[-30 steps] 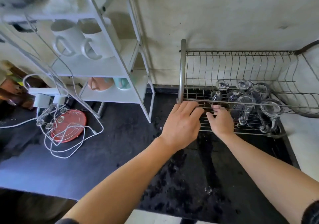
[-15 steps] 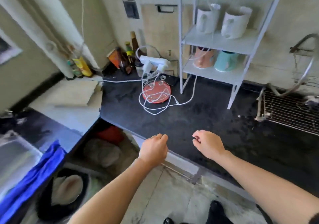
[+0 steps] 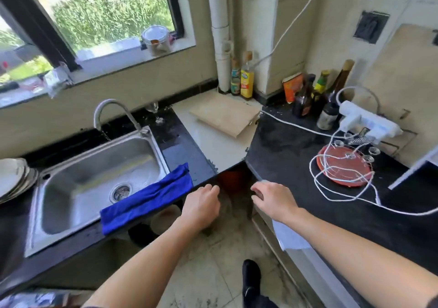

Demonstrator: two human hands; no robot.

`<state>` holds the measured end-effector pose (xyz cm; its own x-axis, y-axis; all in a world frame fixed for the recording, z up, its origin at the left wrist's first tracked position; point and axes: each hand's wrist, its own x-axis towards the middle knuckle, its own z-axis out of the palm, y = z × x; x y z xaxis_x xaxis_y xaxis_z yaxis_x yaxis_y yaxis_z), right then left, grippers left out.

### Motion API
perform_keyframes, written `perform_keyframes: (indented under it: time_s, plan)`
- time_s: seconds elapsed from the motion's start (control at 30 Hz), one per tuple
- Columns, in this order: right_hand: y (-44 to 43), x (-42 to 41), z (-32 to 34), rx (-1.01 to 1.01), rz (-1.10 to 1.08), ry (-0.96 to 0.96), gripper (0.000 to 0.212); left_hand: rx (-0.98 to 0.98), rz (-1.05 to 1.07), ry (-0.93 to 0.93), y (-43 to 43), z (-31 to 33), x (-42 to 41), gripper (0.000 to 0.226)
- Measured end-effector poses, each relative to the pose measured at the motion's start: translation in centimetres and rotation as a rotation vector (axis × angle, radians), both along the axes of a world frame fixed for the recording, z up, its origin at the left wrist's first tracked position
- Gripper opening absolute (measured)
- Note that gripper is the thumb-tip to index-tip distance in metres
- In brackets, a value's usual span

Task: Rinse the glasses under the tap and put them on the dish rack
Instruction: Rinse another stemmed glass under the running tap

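Observation:
One clear stemmed glass (image 3: 155, 113) stands upright on the black counter behind the steel sink (image 3: 94, 175), just right of the curved tap (image 3: 116, 113), which runs a thin stream of water. My left hand (image 3: 201, 207) hangs empty over the gap at the counter's corner, fingers loosely curled. My right hand (image 3: 275, 199) is level with it to the right, fingers apart, holding nothing. Both hands are far from the glass. The dish rack is out of view.
A blue cloth (image 3: 147, 197) drapes over the sink's front edge. Stacked plates (image 3: 14, 177) sit at the left. A wooden board (image 3: 224, 115), bottles (image 3: 244, 77), a power strip (image 3: 365, 121) with white cable and a red disc (image 3: 343, 167) crowd the right counter.
My view has swung left from the dish rack, past the white shelf, to the sink corner. Both hands left the rack empty and now hover over the counter corner.

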<state>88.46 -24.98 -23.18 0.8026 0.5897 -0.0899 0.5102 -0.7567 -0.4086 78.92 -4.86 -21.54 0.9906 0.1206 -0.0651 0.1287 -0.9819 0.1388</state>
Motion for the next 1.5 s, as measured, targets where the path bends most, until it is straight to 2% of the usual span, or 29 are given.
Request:
perform_keyframes:
  time_s: [0.23,0.47,0.57,0.7,0.8,0.93,1.03,1.1,1.3,1.5]
  plan:
    - [13.3,7.7,-1.4,-0.018,0.175,0.090,0.030,-0.036,0.290,0.032,10.0,0.4,4.9,0.018]
    - [27.2,13.9,0.0,-0.060,0.306,0.094,0.032,-0.084,0.535,0.053,19.4,-0.3,4.8,0.023]
    - [33.9,16.7,0.0,-0.037,0.240,0.179,0.035,-0.121,0.609,0.055,23.8,-1.3,4.7,0.024]
    - [42.2,20.1,-0.6,0.060,0.045,0.307,0.043,-0.167,0.651,0.046,29.8,-2.6,5.1,0.025]
    - [47.6,22.6,-0.8,0.120,-0.084,0.360,0.059,-0.215,0.670,0.055,34.0,-3.6,6.0,0.024]
    - [53.2,26.1,-0.8,0.161,-0.195,0.331,0.085,-0.253,0.665,0.100,37.9,-5.1,7.1,0.026]
    - [56.2,28.0,-1.3,0.148,-0.220,0.315,0.096,-0.294,0.676,0.118,39.4,-6.2,7.7,0.028]
    - [57.5,28.7,-2.2,0.140,-0.218,0.326,0.097,-0.316,0.680,0.128,40.0,-6.9,7.9,0.028]
    - [57.8,29.8,-3.7,0.217,-0.221,0.362,0.076,-0.325,0.708,0.167,40.1,-7.6,8.6,0.027]
    - [53.3,29.0,0.1,0.412,-0.184,0.370,0.066,-0.379,0.802,0.097,38.3,-6.7,10.0,0.028]
